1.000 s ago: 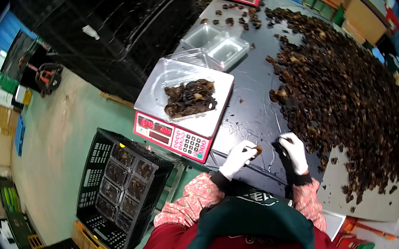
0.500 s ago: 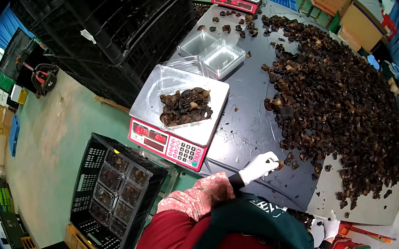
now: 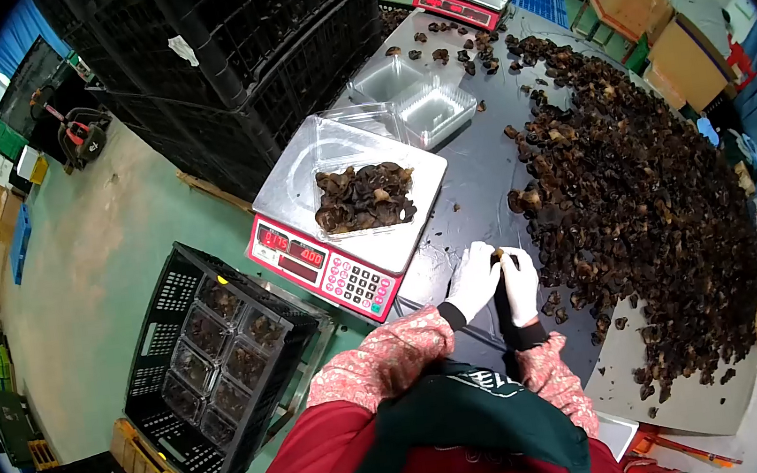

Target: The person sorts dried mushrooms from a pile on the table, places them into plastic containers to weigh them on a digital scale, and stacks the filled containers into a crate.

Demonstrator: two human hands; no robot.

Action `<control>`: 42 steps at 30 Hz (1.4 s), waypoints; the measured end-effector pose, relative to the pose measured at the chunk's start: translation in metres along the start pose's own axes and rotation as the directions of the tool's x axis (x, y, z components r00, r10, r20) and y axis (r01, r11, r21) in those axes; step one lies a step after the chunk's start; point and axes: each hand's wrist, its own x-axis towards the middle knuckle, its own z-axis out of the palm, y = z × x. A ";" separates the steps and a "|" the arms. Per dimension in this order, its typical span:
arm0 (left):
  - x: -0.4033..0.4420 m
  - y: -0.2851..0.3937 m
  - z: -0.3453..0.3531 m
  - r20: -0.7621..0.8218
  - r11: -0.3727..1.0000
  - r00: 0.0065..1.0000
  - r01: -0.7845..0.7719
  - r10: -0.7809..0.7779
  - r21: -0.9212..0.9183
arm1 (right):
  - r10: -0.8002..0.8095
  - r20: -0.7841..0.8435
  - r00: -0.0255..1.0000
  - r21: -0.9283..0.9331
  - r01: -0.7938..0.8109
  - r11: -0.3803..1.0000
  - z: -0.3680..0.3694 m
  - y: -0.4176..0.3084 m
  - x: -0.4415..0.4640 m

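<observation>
At far left an open black crate (image 3: 153, 359) on the floor holds filled clear boxes, and beyond it a tall stack of black crates (image 3: 218, 86) walls off the table's far left side. The near scale (image 3: 331, 275) sits along the table's left edge, carrying an open box of dark brown pieces (image 3: 364, 198). Clear trays (image 3: 435, 114) stand just behind it. A bare strip of table (image 3: 484, 190) gives open room between the scale and the broad heap (image 3: 645, 213) at right, which covers most of that side. At the near end of this strip, the gloved left hand (image 3: 474, 283) pinches a small brown piece (image 3: 497, 255); the right hand (image 3: 522, 285) meets it, fingers pointing away from the body, though whether it grips I cannot tell.
</observation>
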 end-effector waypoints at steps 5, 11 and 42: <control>-0.002 0.000 -0.015 0.202 0.925 0.977 -0.135 0.065 0.355 | -0.242 0.039 0.970 -0.496 0.229 0.838 0.004 0.023 0.004; -0.040 0.048 -0.151 -0.085 0.929 0.925 -0.371 0.370 0.007 | -0.433 0.111 0.895 -0.370 0.441 0.818 0.002 -0.046 0.027; -0.050 0.053 -0.082 0.156 0.830 0.836 -0.544 0.525 0.124 | 0.371 -0.365 0.854 -0.266 -0.478 0.837 -0.269 0.043 -0.198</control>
